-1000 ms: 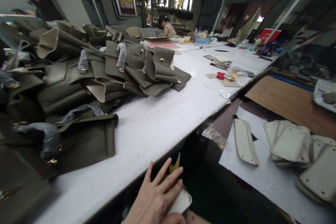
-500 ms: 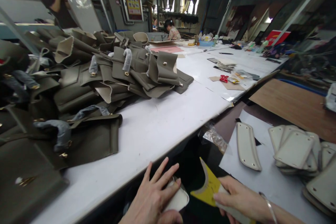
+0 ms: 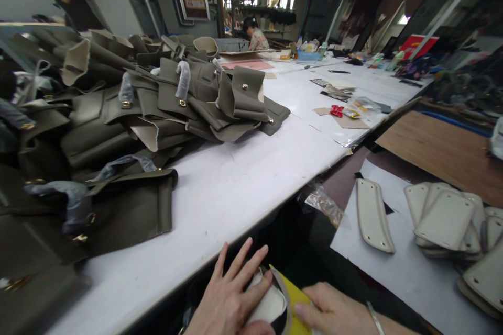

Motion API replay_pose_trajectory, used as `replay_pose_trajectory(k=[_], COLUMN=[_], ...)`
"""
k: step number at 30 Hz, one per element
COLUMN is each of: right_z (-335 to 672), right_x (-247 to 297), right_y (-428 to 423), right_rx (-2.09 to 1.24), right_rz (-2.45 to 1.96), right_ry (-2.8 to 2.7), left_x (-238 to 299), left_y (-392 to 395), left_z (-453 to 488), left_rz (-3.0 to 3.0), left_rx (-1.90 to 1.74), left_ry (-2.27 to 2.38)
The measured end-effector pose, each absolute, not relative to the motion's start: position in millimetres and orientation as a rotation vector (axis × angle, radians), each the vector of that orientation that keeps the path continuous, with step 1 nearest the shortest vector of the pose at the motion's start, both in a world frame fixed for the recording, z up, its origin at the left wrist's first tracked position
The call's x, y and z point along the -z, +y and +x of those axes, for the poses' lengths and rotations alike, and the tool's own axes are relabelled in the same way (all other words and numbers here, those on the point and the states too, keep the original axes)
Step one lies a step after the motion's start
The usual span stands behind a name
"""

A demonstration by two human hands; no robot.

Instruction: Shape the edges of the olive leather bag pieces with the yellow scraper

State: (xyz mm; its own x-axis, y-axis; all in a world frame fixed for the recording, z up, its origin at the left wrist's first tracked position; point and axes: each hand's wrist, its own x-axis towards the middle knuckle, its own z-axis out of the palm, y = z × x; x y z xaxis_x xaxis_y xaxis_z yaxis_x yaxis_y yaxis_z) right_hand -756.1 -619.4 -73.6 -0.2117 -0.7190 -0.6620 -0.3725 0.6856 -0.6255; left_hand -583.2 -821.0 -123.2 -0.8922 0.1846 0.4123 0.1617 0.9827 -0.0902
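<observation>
My left hand (image 3: 236, 293) lies with spread fingers over a small cream leather-like piece (image 3: 271, 303) with a rounded end, near the lower middle. Its index finger and thumb rest across the piece. My right hand (image 3: 326, 306) is closed around a flat yellow tool (image 3: 295, 298) with a concave, crescent-shaped end. That curved edge sits right beside the rounded end of the cream piece; whether they touch, I cannot tell. Similar cream panels with small holes at their corners lie to the right: one single curved panel (image 3: 374, 214) and an overlapping stack (image 3: 446, 220).
Dark olive bags (image 3: 129, 178) with wrapped handles heap on the long white table (image 3: 236, 188) at left. White paper (image 3: 365, 272) lies under the panels, beside a brown board (image 3: 440, 152). Small packets (image 3: 343, 111) lie farther back. Two people are in the background.
My right hand has moved left, bringing the yellow tool's curved edge up against or close to the cream piece. My left hand stays over the piece. The view has shifted slightly.
</observation>
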Motion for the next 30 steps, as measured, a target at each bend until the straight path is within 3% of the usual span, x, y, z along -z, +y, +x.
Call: replay_pose_trajectory(k=[19,30], right_z=[-746.9,-742.3], right_x=[78.8,88.3], right_y=[-624.2,-624.4], right_rx=[0.389,0.379], right_rz=[-0.749,-0.726], right_ry=[1.843,1.841], left_x=[111.6,113.2], left_y=[-818.3,-814.8], left_z=[-582.6,-581.2], left_rz=[-0.306,-0.242], left_rx=[-0.208,0.310], left_ry=[-2.707,-2.795])
